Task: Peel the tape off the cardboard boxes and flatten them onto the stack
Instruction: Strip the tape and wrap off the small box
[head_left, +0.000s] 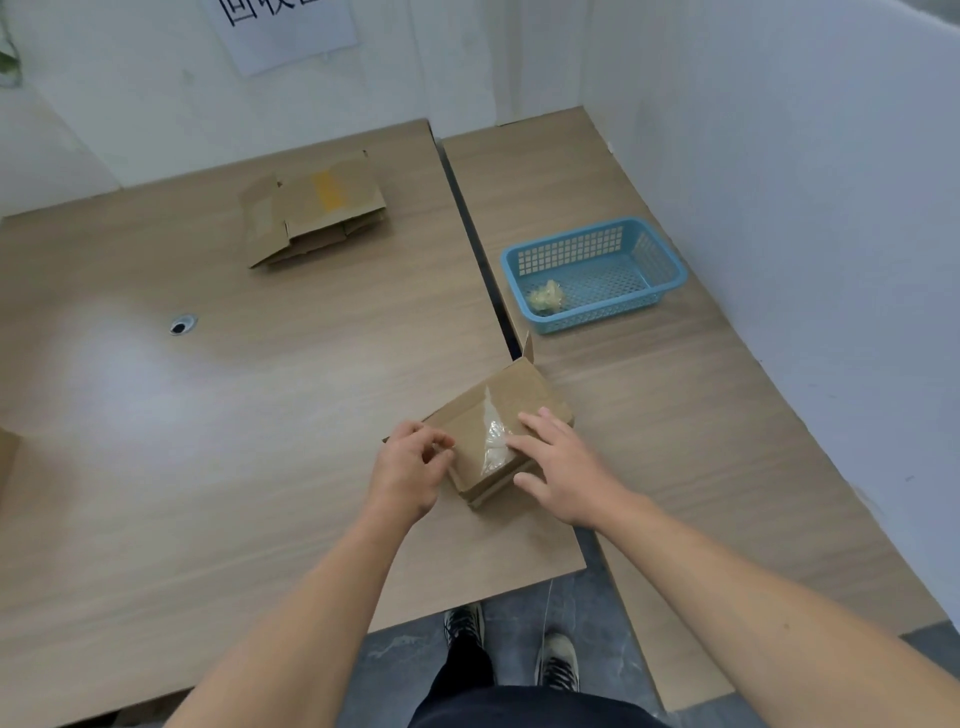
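Note:
A small cardboard box (519, 395) lies near the front edge of the left table, with a strip of clear tape (493, 436) running across its top. My left hand (410, 467) is at the box's left edge, its fingers curled; whether they pinch anything cannot be told. My right hand (561, 462) rests on the box's right side with fingers spread and straight, holding it down. A stack of flattened cardboard boxes (317, 208) lies at the back of the left table.
A blue plastic basket (597, 270) on the right table holds a crumpled ball of tape (544, 297). A dark gap (483, 260) separates the two tables. A cable hole (182, 325) sits in the left table. White walls enclose the back and right.

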